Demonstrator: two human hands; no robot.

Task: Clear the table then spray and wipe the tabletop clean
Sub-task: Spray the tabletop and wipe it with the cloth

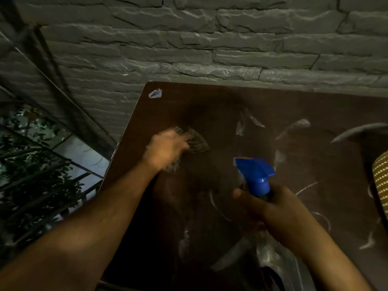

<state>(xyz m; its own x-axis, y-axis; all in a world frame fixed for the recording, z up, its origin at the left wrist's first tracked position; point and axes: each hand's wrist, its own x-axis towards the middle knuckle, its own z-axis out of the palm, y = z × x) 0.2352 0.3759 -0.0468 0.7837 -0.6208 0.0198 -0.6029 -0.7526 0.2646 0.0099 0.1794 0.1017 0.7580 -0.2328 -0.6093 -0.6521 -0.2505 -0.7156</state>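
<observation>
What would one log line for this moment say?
stage: wiping | left hand: presses cloth on tabletop | right hand: holds spray bottle | streaks remain | sticker at far corner

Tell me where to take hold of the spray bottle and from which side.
Grip the spray bottle round its neck just under the blue trigger head, coming from the near side, as the right hand does. The nozzle points away over the tabletop, leaving the near side free.

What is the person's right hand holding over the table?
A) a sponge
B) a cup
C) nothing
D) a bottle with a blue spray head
D: the right hand is wrapped round the neck of a spray bottle with a blue trigger head.
</observation>
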